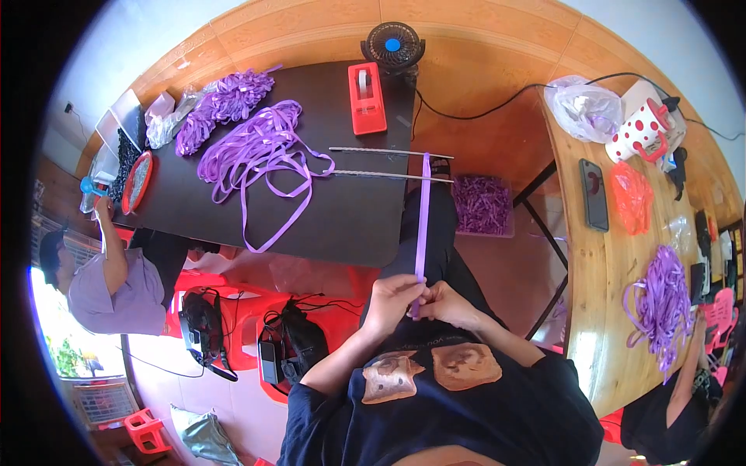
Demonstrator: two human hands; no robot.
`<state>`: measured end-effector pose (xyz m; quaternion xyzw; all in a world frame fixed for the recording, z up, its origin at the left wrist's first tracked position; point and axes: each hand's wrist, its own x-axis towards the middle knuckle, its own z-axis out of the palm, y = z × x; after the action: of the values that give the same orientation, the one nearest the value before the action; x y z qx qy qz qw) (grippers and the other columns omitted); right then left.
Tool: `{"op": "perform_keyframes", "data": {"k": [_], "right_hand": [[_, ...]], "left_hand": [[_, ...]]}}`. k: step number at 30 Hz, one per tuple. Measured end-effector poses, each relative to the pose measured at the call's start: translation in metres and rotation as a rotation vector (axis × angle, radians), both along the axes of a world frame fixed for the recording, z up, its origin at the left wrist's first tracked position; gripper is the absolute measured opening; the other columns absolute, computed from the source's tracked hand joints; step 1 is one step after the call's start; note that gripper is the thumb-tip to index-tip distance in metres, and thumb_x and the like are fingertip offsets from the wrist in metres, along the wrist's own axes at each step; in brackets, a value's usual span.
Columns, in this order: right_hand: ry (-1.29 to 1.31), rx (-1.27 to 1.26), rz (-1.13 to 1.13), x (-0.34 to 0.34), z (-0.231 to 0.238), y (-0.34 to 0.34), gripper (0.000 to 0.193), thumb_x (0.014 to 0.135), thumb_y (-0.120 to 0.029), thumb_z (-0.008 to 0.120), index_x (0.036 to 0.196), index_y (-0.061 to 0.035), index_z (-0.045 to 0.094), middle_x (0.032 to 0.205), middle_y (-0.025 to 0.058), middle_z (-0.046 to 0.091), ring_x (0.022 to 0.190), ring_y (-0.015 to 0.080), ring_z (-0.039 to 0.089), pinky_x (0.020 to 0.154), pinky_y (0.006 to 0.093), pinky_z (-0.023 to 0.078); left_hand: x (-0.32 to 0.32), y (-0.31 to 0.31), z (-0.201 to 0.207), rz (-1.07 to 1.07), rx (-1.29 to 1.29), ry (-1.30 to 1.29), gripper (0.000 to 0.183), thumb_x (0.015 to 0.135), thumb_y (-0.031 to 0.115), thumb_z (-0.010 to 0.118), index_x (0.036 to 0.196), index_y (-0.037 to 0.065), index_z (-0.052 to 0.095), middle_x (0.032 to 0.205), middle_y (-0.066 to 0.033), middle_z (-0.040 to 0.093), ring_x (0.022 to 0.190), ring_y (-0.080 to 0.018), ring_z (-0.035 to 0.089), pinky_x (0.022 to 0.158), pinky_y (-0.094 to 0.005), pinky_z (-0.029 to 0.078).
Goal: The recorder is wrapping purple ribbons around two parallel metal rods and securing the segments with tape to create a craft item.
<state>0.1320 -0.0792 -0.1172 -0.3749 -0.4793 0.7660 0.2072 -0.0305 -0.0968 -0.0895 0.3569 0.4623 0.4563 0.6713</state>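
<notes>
A purple ribbon (423, 217) runs taut from two thin metal rods (373, 177) down to my hands near my chest. My left hand (396, 301) pinches the ribbon's near end. Close beside it, my right hand (449, 304) is closed, its fingertips at the same ribbon end; what exactly they grip is partly hidden. The rods jut out past the right edge of the dark table (326, 233). A loose heap of purple ribbon (256, 147) lies on the table, with one strand reaching toward the lower rod.
A red tape dispenser (367, 101) and a black fan (394, 46) stand at the table's back. A bin of purple ribbon pieces (482, 203) sits below, right. The wooden table (598, 311) holds a phone (594, 194) and more ribbon (662, 303). People sit at left and lower right.
</notes>
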Motion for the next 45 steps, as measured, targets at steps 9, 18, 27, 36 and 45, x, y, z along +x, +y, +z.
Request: {"op": "perform_keyframes", "data": {"k": [9,18,27,36,45], "right_hand": [[-0.076,-0.024,0.084,0.006,0.003,0.006,0.014,0.074,-0.016,0.072,0.074,-0.0026,0.072,0.061,0.0017,0.063,0.051,0.0060,0.051,0.047,0.0204,0.037],[-0.108,-0.028,0.119,0.005,0.000,0.009,0.013,0.074,-0.016,0.074,0.076,-0.0033,0.074,0.062,0.0007,0.065,0.052,0.0050,0.051,0.048,0.0202,0.037],[-0.281,0.311,0.163,0.016,-0.002,0.021,0.014,0.072,-0.012,0.074,0.079,0.0003,0.072,0.065,0.0070,0.066,0.059,0.0097,0.057,0.058,0.0253,0.044],[-0.676,1.902,-0.478,0.008,0.061,0.090,0.032,0.068,-0.006,0.067,0.100,-0.0034,0.065,0.108,0.0069,0.060,0.088,0.0222,0.059,0.071,0.0339,0.044],[-0.610,2.170,-0.213,0.002,0.049,0.105,0.022,0.061,-0.008,0.069,0.082,-0.0041,0.069,0.097,0.0064,0.066,0.094,0.0205,0.058,0.069,0.0304,0.042]], "left_hand": [[-0.010,0.015,-0.001,0.019,0.280,0.564,0.017,0.079,0.008,0.072,0.092,-0.003,0.067,0.074,-0.0030,0.064,0.064,-0.0055,0.056,0.059,-0.0199,0.046],[-0.005,0.033,-0.019,0.052,0.016,0.182,0.020,0.079,0.009,0.073,0.096,0.001,0.068,0.079,-0.0018,0.065,0.066,-0.0054,0.056,0.054,-0.0185,0.041],[-0.009,0.037,-0.031,0.027,-0.032,0.007,0.009,0.082,0.006,0.070,0.089,0.001,0.068,0.080,-0.0034,0.066,0.065,-0.0084,0.058,0.055,-0.0198,0.043],[-0.014,0.037,-0.027,-0.061,-0.200,-0.194,0.008,0.082,0.005,0.070,0.089,0.004,0.068,0.077,-0.0024,0.065,0.066,-0.0106,0.060,0.058,-0.0231,0.047],[-0.015,0.035,-0.022,-0.025,-0.251,-0.218,0.008,0.080,0.002,0.071,0.086,0.003,0.067,0.077,-0.0034,0.064,0.069,-0.0134,0.061,0.063,-0.0253,0.048]]}}
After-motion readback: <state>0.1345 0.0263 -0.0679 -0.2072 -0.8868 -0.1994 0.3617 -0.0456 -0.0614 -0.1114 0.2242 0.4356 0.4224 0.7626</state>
